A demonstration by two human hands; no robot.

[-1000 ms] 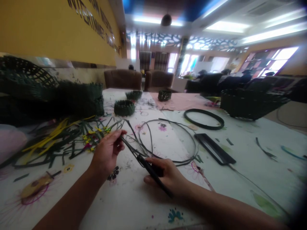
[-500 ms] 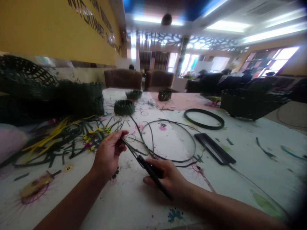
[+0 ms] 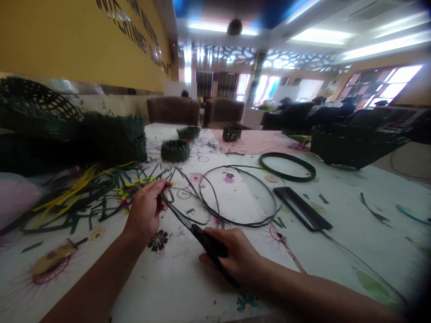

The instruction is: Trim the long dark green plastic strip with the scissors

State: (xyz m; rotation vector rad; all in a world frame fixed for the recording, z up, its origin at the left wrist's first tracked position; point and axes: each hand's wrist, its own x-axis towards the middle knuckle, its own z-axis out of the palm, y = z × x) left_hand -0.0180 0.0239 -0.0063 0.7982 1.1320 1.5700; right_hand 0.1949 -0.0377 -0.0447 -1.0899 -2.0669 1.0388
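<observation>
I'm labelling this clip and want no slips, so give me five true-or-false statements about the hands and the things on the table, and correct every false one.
1. The right hand holds a black-handled tool. True.
2. The left hand is empty. False: its fingers pinch a thin dark strip.
3. Yellow strips lie on the left-hand side of the table. True.
4. The black rectangular frame lies beyond the dark oval ring, farther from the person. False: the frame lies nearer the person than the ring.
5. The small woven baskets toward the back are bright red. False: they are dark green.
</observation>
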